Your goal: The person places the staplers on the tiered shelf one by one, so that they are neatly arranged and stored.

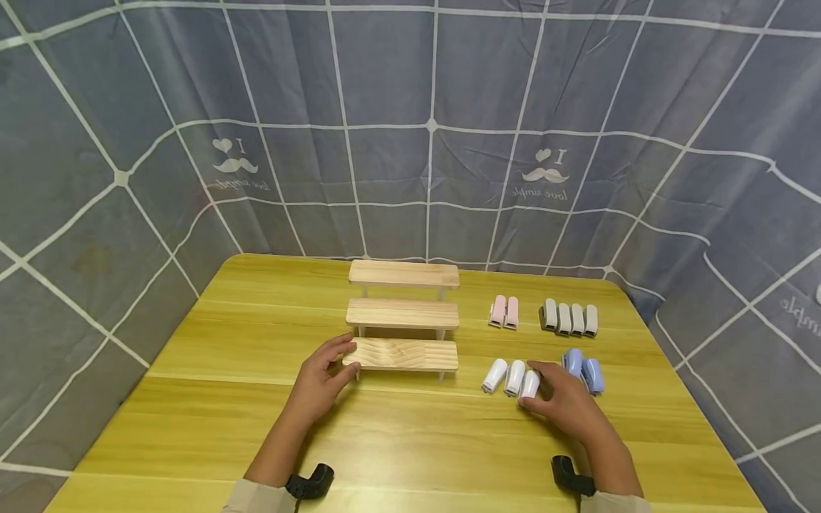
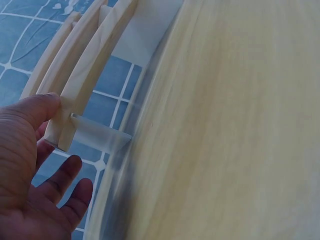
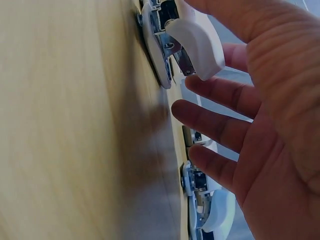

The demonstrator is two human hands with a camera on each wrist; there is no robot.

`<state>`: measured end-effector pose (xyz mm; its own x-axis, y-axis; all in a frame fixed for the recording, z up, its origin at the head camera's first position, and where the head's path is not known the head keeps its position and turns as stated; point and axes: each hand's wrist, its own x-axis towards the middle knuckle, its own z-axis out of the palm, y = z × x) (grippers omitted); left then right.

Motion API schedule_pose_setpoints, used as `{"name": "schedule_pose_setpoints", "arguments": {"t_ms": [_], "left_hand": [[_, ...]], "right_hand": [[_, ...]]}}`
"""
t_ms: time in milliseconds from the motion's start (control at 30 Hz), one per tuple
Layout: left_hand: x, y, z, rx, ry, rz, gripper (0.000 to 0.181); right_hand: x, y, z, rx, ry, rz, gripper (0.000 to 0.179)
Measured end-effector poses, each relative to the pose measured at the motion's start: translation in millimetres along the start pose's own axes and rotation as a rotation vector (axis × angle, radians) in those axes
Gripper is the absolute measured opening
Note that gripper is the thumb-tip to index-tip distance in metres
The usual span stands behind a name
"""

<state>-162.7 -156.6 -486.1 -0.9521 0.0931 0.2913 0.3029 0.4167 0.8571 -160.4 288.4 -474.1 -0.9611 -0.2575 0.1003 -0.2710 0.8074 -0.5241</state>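
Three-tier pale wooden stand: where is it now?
In the head view, the stand is near centre, left of the two pink staplers; the left hand holds its lowest shelf at the left end.

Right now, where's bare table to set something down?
Free: table left of the rack and left hand; also between the forearms, in front of the rack. Crowded: right of the rack, with pink, grey, white and blue staplers, the right hand among them.

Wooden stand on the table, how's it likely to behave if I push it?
The stand should stay fairly stiff, since its shelves look like solid wooden boards. It probably won't roll, as it rests on straight, thin supports. Pushing the raised top shelf might tip it more readily than pushing low down.
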Motion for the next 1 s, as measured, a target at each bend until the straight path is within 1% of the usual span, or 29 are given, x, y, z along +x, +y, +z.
{"name": "schedule_pose_setpoints", "arguments": {"t_ms": [367, 567, 800, 1000], "left_hand": [[-0.2, -1.3, 0.7, -0.034, -0.008, -0.019, 0.032], [0.4, -2.1, 1.0, -0.047, -0.015, -0.028, 0.032], [1.2, 2.3, 0.0, -0.032, -0.017, -0.044, 0.032], [0.9, 1.6, -0.1, -0.022, -0.017, -0.051, 0.033]], "right_hand": [[1.2, -1.3, -0.9, 0.026, -0.018, 0.019, 0.066], [1.4, -0.7, -0.5, 0.016, -0.005, 0.031, 0.068], [2.3, 0.3, 0.1, 0.014, 0.012, 0.052, 0.06], [1.4, 0.5, 0.6, 0.018, 0.011, 0.044, 0.061]]}}
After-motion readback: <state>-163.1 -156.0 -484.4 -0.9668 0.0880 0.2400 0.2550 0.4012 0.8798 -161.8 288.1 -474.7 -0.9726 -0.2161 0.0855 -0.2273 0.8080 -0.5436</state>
